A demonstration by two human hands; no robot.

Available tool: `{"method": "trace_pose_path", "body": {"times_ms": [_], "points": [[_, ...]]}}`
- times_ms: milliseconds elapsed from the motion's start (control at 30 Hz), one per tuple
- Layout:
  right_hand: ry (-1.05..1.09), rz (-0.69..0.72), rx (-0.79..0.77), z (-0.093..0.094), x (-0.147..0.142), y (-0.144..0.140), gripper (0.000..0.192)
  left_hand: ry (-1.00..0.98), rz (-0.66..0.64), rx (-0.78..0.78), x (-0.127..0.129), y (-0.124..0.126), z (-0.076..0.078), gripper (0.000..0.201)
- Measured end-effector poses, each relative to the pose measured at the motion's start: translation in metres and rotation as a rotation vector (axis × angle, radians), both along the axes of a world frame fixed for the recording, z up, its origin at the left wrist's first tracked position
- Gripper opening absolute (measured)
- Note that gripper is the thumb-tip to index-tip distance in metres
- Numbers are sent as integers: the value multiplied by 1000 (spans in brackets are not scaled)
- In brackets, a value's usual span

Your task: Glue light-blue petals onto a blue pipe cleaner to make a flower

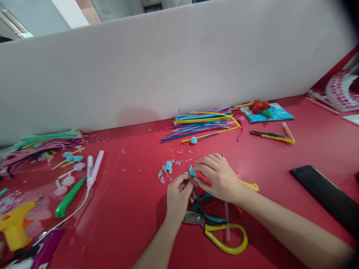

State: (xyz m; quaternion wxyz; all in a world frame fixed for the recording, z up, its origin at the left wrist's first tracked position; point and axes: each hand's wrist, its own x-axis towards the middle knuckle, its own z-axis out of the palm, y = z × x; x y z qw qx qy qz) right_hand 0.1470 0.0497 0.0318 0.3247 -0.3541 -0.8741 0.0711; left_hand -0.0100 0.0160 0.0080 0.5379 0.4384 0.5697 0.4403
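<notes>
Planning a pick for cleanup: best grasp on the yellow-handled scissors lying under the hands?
Probably the large yellow handle loop of the scissors, approached from the near table edge. It lies flat, open and unobstructed there, while the blade end sits under the left hand and right hand, which pinch a small blue fuzzy piece.

no writing, label, brand, number or sign can be read anywhere here, neither on the tools and packets lying on the red surface [134,209] nor on the white partition [168,67] behind it.
</notes>
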Motion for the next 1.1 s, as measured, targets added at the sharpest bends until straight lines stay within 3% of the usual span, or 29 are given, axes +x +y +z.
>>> {"method": "trace_pose_path", "body": {"times_ms": [1100], "points": [[46, -20, -39, 1, -3, -2, 11, 67, 2, 42, 0, 0, -1, 15]]}}
